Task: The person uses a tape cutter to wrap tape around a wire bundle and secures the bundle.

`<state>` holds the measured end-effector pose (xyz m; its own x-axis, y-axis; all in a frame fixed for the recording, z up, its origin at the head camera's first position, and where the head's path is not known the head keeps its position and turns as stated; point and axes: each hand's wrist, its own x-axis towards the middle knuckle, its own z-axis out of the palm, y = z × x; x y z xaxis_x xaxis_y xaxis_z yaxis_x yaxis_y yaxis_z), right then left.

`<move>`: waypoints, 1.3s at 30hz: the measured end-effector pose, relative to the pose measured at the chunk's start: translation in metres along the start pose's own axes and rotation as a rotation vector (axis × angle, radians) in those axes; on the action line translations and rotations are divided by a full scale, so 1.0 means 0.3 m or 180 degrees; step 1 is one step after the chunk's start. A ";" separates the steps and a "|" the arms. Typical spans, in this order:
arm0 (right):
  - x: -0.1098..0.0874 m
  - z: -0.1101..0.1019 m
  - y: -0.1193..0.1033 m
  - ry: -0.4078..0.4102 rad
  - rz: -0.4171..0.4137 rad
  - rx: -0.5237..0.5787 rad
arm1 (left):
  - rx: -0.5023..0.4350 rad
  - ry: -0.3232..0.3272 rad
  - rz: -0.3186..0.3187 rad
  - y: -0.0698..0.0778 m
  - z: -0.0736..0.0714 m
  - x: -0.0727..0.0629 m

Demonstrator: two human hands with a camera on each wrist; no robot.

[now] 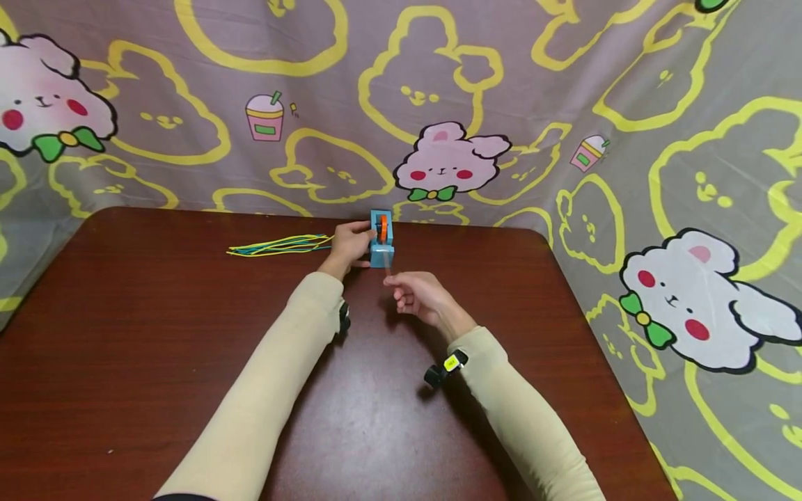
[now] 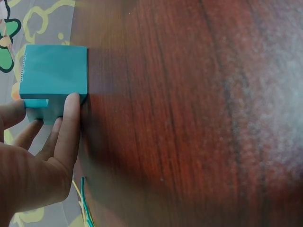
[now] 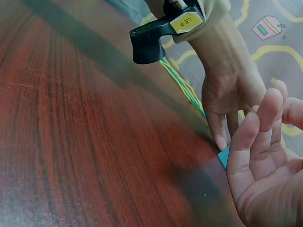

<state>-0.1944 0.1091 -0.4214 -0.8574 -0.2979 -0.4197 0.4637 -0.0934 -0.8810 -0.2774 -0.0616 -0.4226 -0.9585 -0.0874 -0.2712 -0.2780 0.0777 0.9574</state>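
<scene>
A blue tape dispenser (image 1: 382, 258) with an orange wheel (image 1: 384, 228) stands near the table's far edge. My left hand (image 1: 351, 243) holds it from the left, thumb by its top and fingers along its side, as the left wrist view shows around the dispenser's blue body (image 2: 54, 71). Just in front of it, my right hand (image 1: 420, 296) pinches the end of a clear tape strip (image 1: 387, 263) stretching from the dispenser, its other fingers loosely curled. In the right wrist view, my right hand (image 3: 265, 161) hides most of the dispenser, leaving a blue corner (image 3: 224, 157).
Yellow and green thin cords (image 1: 278, 245) lie in a bundle left of the left hand. The brown wooden table (image 1: 156, 334) meets a patterned cloth (image 1: 338, 104) at its back and right side. Each wrist carries a small black camera (image 1: 435, 376).
</scene>
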 end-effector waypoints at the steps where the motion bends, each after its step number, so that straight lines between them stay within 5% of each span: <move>1: -0.002 -0.001 0.002 0.0002 0.0002 0.0011 | 0.0003 0.0000 -0.0008 0.000 0.000 0.001; 39: -0.072 0.023 0.044 -0.0134 0.0007 -0.0118 | -0.0040 -0.0078 0.0055 -0.016 -0.008 -0.017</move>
<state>-0.1682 0.1076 -0.4226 -0.8459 -0.3377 -0.4127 0.4562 -0.0577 -0.8880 -0.2712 -0.0638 -0.4255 -0.9645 -0.0619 -0.2568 -0.2607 0.0666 0.9631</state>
